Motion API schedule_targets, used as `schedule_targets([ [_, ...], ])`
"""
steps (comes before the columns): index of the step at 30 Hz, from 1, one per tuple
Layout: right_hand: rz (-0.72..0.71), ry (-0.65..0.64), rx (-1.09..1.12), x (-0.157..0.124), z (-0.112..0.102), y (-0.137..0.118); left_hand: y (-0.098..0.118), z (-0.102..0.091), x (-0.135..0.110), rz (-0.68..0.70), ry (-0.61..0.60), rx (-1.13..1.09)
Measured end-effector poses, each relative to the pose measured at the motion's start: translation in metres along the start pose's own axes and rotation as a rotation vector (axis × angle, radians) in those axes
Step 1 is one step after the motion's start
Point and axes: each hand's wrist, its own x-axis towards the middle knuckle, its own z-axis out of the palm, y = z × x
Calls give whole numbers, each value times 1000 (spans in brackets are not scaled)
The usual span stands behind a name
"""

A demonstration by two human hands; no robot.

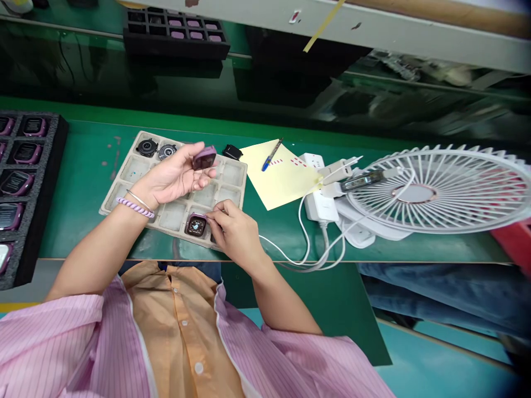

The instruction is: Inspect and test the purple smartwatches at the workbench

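My left hand [172, 174] is raised above a beige compartment tray [172, 216], with a mauve square smartwatch case [204, 158] pinched at its fingertips. My right hand [234, 235] grips the edge of a dark square smartwatch [196, 225] lying in a front compartment of the tray. Its screen faces up, and my fingertips partly hide its right side. Two round dark watch parts [146, 147] sit in the tray's back compartments, and a small black watch part [232, 152] lies on the green bench just beyond the tray.
A black foam tray of watches [25, 166] stands at left. To the right lie yellow paper [282, 174], a blue pen [272, 155], a white power strip [319, 205], tangled white cables and a white desk fan [435, 190]. Another foam tray [174, 33] sits on the far shelf.
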Motion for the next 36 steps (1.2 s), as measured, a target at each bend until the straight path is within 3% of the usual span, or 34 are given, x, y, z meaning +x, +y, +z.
schedule_targets([
  [7, 10, -26, -14, 0, 1, 1, -5, -11, 9, -56, -12, 145],
  [15, 4, -57, -50, 0, -1, 0, -17, -3, 2, 150, 102, 461],
  [23, -15, -46, -97, 2, 0, -2, -5, 2, -9, 125, 40, 228],
  [27, -18, -47, -92, 1, 0, -1, -3, 1, -9, 174, 43, 236],
  [32, -18, -44, -78, 1, 1, 0, -6, 0, -3, 297, 116, 278],
  [36, -6, -54, -58, 0, 0, -1, -3, 1, -3, 306, 201, 140],
])
